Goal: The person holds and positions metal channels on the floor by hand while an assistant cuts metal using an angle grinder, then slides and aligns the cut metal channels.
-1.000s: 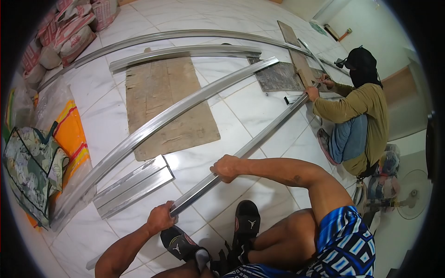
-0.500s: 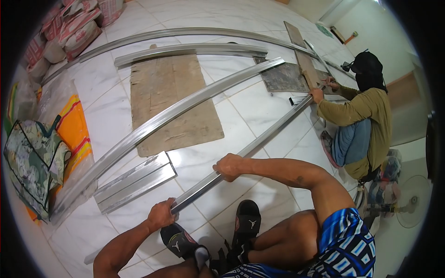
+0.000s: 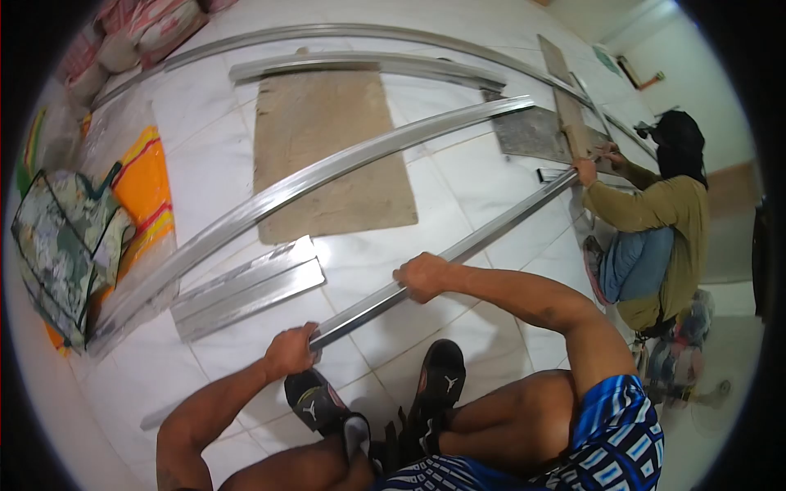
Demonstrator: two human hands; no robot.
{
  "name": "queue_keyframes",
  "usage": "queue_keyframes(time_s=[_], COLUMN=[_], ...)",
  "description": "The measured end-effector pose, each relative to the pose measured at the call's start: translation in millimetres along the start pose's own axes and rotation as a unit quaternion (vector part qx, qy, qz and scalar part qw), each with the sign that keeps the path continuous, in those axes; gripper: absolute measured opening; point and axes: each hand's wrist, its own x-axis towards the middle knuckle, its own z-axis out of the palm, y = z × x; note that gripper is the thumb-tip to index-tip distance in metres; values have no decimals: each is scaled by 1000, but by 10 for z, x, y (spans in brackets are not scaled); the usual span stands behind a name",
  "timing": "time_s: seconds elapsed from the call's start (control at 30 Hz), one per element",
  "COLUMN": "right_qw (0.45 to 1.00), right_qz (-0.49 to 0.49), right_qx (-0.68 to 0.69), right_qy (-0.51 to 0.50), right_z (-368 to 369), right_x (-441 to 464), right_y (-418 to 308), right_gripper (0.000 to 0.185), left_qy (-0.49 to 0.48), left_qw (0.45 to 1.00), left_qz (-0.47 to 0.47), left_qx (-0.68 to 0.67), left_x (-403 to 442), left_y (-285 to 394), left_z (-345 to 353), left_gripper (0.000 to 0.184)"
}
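Note:
A long silvery metal bar [image 3: 491, 222] runs diagonally from near my feet up to a co-worker. My left hand [image 3: 291, 352] is closed round its near end. Further along, my right hand [image 3: 422, 277] grips the same bar with the fingers wrapped over it. At the far end, the hands of the crouching co-worker [image 3: 655, 213] hold the bar beside a wooden plank [image 3: 573, 131]. Two short flat metal profiles [image 3: 254, 290] lie on the tiles left of my hands. A longer profile [image 3: 327, 172] lies beyond them, across a brown board [image 3: 336, 155].
More long metal profiles [image 3: 368, 64] lie at the back. At the left are a patterned bag [image 3: 65, 241] and orange plastic packaging [image 3: 146, 184]. Red and white sacks [image 3: 160, 29] stand at the back left. A dark slab [image 3: 532, 133] lies near the co-worker.
The camera view has turned, so the floor things and the co-worker appear shifted right and the near things slightly higher. Both my hands keep their hold on the bar.

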Motion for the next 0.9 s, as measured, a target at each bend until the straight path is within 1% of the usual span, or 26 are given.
queue_keyframes(time_s=[0.1,0.2,0.3,0.4,0.5,0.6,0.7,0.8,0.9], right_qw=[1000,1000,1000,999,999,998,998,998,997], right_qz=[-6,7,13,17,22,32,29,29,40], right_qx=[1,-1,-3,-5,-3,-5,-8,-8,-2], right_qy=[-5,-13,-19,-29,-43,-53,-50,-55,-61], right_z=[107,46,23,-11,-32,-57,-26,-48,-89], right_x=[80,59,60,63,92,105,120,115,111], right_y=[43,13,15,7,9,5,31,20,8], right_gripper=[31,31,31,32,33,34,34,34,34], left_qy=[-2,-1,-20,-5,-27,-30,-21,-37,-22], left_qw=[1000,1000,1000,1000,1000,999,1000,999,1000], left_qz=[1,8,-5,10,-11,-15,-1,-11,5], left_qx=[11,11,-5,-11,-5,-12,0,-6,-2], left_x=[-3,5,8,11,54,67,70,95,92], left_y=[19,-6,20,1,-24,-34,-53,-77,-105], left_z=[-22,-7,-41,-42,-50,-53,-42,-35,-16], left_gripper=[53,52,56,57,57,56,55,53,52])
